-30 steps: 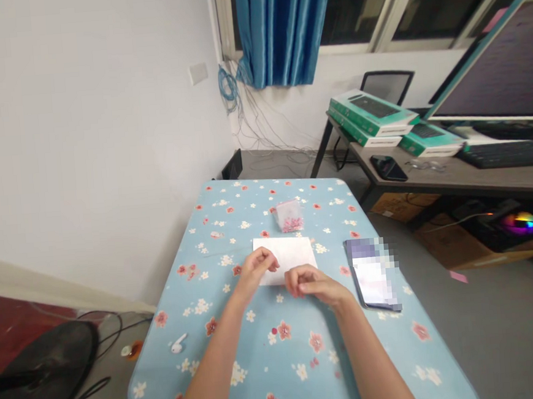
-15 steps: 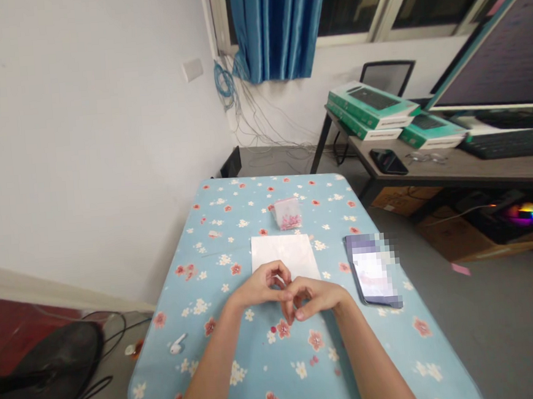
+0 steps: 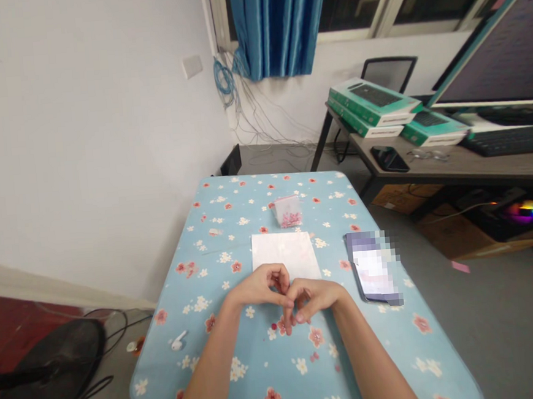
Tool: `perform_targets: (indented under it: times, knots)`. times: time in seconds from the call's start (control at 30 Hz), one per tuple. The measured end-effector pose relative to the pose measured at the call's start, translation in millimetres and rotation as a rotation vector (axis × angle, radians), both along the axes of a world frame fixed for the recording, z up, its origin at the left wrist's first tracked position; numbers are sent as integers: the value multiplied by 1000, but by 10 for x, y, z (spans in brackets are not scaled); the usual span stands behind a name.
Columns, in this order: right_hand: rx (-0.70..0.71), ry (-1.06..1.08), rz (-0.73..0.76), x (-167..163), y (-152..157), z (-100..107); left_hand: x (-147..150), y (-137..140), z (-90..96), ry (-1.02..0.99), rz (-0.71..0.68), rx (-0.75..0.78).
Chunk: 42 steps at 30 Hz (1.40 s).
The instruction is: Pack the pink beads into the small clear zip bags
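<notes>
A red dot [image 3: 273,327] lies on the table [image 3: 249,388], nearer than the paper [image 3: 282,247]. Just beyond the dot, the right hand [image 3: 317,294] and left hand [image 3: 259,285] come together at the paper's near side, fingers curled narrow, tips touching or nearly so; whether anything is pinched between them I cannot tell. Such fine fingertip work probably wants a light pinch and steady wrists. Right of the paper lies a phone [image 3: 369,274]; beyond it, a bag [image 3: 288,211] of pink bits.
</notes>
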State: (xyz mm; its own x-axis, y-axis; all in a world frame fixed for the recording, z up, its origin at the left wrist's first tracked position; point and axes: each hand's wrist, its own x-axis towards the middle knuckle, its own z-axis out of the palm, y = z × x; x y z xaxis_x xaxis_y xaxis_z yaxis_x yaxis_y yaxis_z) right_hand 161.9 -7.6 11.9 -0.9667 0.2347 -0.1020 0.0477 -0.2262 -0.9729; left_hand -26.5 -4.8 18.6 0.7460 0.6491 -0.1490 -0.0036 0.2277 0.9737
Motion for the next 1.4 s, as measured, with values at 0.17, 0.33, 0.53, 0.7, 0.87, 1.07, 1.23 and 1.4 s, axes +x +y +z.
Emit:
perform_targets:
  times: [0.17,0.33,0.53,0.7,0.87,1.07,1.23,1.4]
  knots:
    - [-35,-9,-18,22,6,-7,9,1,-11,9,-21,4]
    - [-86,21,-37,35,23,-57,22,2,8,-45,41,101]
    - [-76,67,-8,43,35,-108,43,-5,45,-67,96,160]
    - [-81,56,0,45,36,-143,45,1,31,-34,111,170]
    - [-78,33,20,51,31,-105,44,2,22,-10,118,159]
    - [-81,41,29,53,27,-44,37,-3,23,-4,118,123]
    - [-76,49,37,49,23,-33,39,-2,13,-7,107,92]
    - [-35,57,18,89,32,-70,53,-4,16,4,82,45]
